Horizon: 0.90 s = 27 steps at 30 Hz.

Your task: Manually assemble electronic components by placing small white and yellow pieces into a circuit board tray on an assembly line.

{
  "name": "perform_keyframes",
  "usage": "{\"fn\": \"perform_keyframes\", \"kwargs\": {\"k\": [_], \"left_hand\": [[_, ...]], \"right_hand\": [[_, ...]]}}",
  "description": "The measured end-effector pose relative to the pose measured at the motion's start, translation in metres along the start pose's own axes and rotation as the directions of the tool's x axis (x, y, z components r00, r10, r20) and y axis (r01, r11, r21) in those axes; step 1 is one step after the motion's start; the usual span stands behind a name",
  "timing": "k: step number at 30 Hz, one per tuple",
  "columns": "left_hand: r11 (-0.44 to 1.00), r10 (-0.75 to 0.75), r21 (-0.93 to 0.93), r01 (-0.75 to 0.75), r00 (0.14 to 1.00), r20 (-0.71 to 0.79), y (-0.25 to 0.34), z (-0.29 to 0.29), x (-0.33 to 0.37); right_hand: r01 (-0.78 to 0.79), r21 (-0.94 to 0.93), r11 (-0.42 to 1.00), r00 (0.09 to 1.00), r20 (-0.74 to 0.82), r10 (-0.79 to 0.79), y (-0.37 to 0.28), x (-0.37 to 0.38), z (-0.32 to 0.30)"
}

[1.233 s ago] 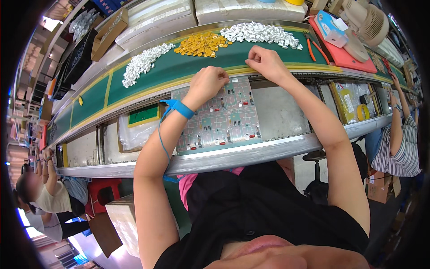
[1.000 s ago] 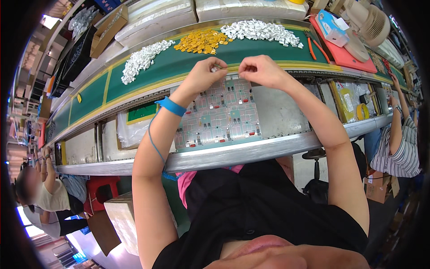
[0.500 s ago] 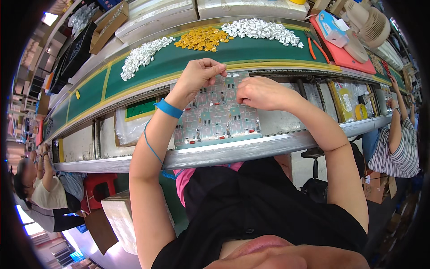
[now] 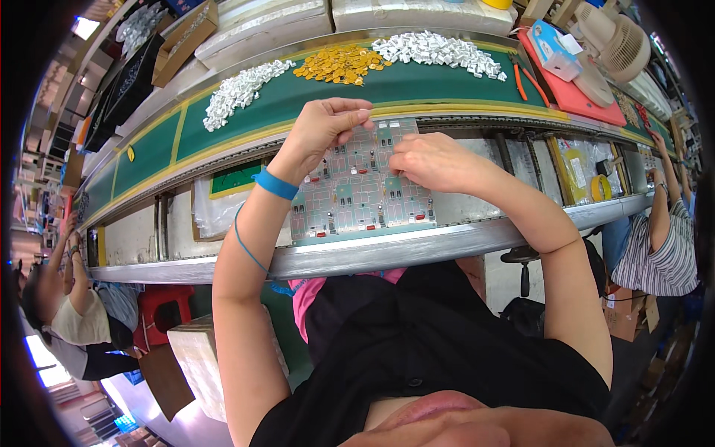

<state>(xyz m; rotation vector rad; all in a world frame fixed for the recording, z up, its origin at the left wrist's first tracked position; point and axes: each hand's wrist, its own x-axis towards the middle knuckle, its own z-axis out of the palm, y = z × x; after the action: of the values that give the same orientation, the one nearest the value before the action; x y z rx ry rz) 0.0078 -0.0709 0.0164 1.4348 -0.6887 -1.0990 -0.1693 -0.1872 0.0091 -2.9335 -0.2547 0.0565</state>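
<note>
A printed circuit board panel [image 4: 350, 195], grey-green with small red, black and silver parts, lies on the rail line in front of me. Over its far left corner hovers my left hand [image 4: 328, 135], thumb and forefinger closed in a pinch; whatever is between them is too small to make out. A blue wrist strap [image 4: 276, 183] with a coiled cord circles my left wrist. My right hand [image 4: 430, 162] is at the board's right side, fingers curled together and pointing down at it. Its fingertips are partly hidden, and I cannot tell what they hold.
Behind the board, a green shelf carries white parts piles [image 4: 242, 93] [image 4: 439, 56] and a yellow disc-shaped parts pile [image 4: 339, 65]. Red-handled pliers [image 4: 527, 80] lie at the right, near a pink tray [image 4: 573, 86] and a fan [image 4: 622, 45]. Other people work at both sides.
My left hand has shifted slightly left, still pinched. My right hand has moved a little left and down over the board, its fingers still curled.
</note>
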Motion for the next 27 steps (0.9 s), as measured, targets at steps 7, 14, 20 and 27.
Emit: {"fn": "perform_keyframes", "kwargs": {"k": [7, 14, 20, 27], "left_hand": [[0.966, 0.085, 0.246, -0.077, 0.996, -0.024, -0.012, -0.006, -0.019], [0.928, 0.166, 0.337, -0.159, 0.986, 0.007, -0.021, 0.006, -0.024], [0.800, 0.225, 0.558, -0.220, 0.972, 0.061, -0.027, 0.015, -0.031], [0.494, 0.326, 0.801, -0.339, 0.926, 0.190, -0.034, 0.035, -0.036]], "right_hand": [[-0.181, 0.121, 0.976, 0.931, -0.297, 0.210, 0.056, 0.032, -0.012], [-0.463, -0.279, 0.842, 0.797, -0.547, 0.257, 0.143, 0.076, 0.011], [-0.322, -0.178, 0.930, 0.818, -0.547, 0.178, 0.143, 0.070, 0.014], [-0.305, -0.071, 0.950, 0.828, -0.513, 0.227, 0.125, 0.053, 0.018]]}}
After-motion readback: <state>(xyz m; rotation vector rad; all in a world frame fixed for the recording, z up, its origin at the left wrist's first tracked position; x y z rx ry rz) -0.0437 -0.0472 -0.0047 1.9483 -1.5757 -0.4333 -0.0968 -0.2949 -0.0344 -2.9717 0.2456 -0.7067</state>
